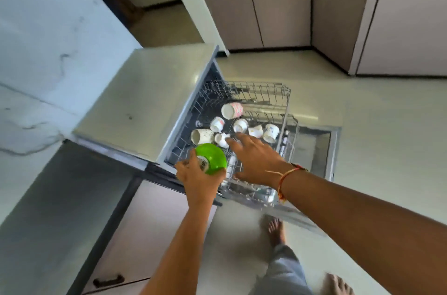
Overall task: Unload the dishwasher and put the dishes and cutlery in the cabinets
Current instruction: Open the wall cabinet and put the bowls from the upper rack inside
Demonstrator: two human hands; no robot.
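Gripping green bowl (pixel 212 155) — left hand (pixel 196 177); right hand (pixel 255 158) spread over rack (pixel 266 94), covering part of small cup (pixel 220 139) — bowl label (pixel 202 163) blurred.

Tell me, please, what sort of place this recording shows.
Most likely a home kitchen: a pulled-out dishwasher rack holds cups, and cabinets stand along the far wall.

Seven white cups (pixel 232 110), one green bowl (pixel 214 155), one wire dishwasher rack (pixel 261 88), two bare feet (pixel 276 229)
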